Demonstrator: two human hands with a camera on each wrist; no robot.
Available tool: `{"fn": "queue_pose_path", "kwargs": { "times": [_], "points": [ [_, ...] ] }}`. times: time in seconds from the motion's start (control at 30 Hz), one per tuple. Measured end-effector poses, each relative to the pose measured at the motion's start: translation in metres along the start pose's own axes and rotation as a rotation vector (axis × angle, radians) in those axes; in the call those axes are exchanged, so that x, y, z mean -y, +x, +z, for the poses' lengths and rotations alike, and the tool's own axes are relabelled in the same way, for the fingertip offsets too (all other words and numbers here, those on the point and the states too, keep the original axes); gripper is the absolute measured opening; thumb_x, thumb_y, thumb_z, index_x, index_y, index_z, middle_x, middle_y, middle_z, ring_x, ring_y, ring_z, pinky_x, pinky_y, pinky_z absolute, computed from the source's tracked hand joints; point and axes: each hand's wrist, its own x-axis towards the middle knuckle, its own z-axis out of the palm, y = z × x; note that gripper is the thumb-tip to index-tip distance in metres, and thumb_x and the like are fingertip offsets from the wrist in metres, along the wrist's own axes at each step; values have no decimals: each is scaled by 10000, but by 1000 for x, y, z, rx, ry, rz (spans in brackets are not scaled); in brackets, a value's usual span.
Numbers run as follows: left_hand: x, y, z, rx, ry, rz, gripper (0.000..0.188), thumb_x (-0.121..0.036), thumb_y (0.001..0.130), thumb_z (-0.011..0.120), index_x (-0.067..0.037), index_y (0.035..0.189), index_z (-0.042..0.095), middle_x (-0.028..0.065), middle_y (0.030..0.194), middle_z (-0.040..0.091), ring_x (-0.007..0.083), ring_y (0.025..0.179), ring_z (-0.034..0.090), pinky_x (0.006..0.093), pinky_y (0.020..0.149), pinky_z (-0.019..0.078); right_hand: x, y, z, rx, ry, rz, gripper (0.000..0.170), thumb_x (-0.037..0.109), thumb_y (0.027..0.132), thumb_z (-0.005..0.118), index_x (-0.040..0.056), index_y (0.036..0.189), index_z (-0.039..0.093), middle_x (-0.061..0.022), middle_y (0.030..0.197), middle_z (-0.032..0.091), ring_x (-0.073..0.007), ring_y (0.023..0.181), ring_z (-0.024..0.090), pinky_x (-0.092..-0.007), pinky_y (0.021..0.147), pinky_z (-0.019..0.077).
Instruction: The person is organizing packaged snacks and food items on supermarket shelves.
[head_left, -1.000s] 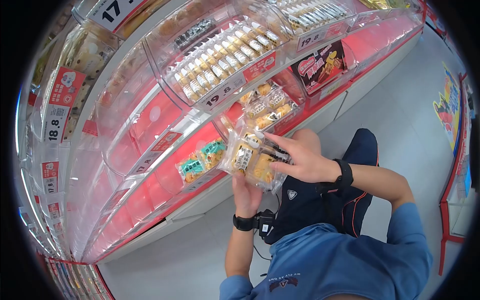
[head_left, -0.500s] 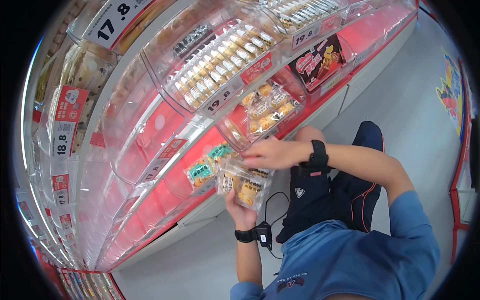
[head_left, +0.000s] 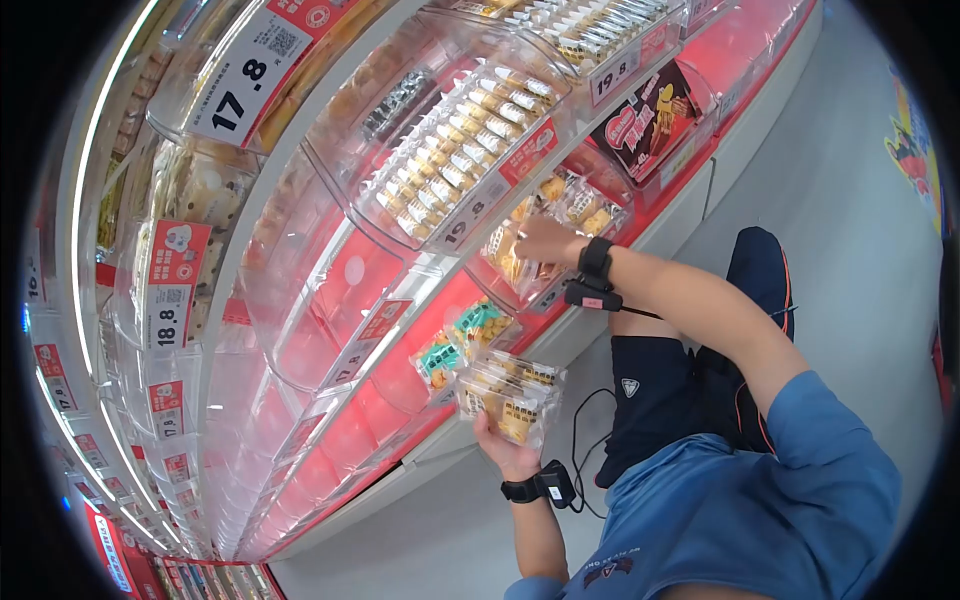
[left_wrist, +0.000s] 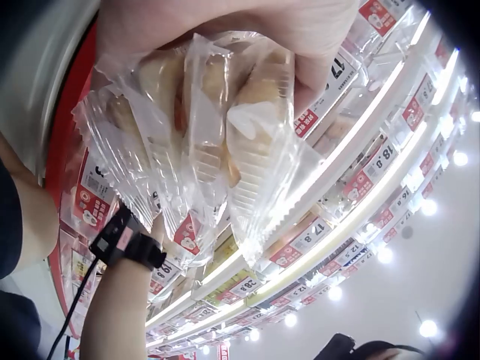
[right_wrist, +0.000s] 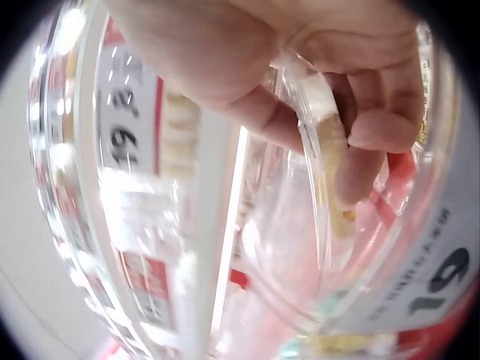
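Note:
In the head view my left hand (head_left: 508,452) holds a stack of clear-wrapped pastries (head_left: 512,398) in front of the lowest shelf. Seen from the left wrist, several of these sealed packets hang side by side below the palm, with their crimped ends downward. My right hand (head_left: 548,240) reaches into a clear bin (head_left: 545,297) on that shelf, among more wrapped pastries (head_left: 590,212). Thumb and bent fingers pinch one flat wrapped pastry (right_wrist: 328,142) in the right wrist view. Beside the left hand's stack lie green-labelled snack packets (head_left: 462,340).
Above the right hand a clear bin with rows of wrapped rolls (head_left: 465,145) juts out. A dark red box (head_left: 645,120) stands farther along the lowest shelf. Price tags (head_left: 245,75) line the curved shelf edges. A cable (head_left: 580,430) hangs near the left wrist.
My right hand has left the packets in the left hand and moved up into the bin of wrapped pastries. The left hand keeps its stack, lower and a little to the right in view.

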Motion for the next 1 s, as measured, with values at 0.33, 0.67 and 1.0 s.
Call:
{"fn": "queue_pose_path", "kwargs": {
  "times": [0.33, 0.67, 1.0],
  "points": [
    [14, 22, 69, 10, 150, -60, 539, -322, 905, 536, -54, 1354, 405, 105, 1311, 513, 272, 1183, 511, 445, 975, 431, 16, -125, -62, 412, 371, -148, 500, 203, 869, 658, -30, 1280, 495, -72, 1176, 578, -100, 1085, 514, -253, 911, 417],
    [24, 24, 111, 29, 130, 121, 719, -655, 932, 268, -143, 1437, 283, 88, 1419, 399, 263, 1269, 440, 420, 1039, 389, 22, -138, -24, 136, -154, -451, 852, 324, 736, 780, -2, 1374, 318, -194, 1371, 364, -277, 1247, 411, -341, 1000, 353],
    [-53, 42, 223, 441, 435, 82, 652, -560, 983, 246, -67, 1403, 320, 125, 1344, 477, 259, 1193, 515, 419, 996, 435, 108, -133, -77, 276, 373, -367, 691, 259, 801, 721, -5, 1347, 387, -92, 1201, 570, -163, 1074, 557, -304, 912, 451]
  ]
}}
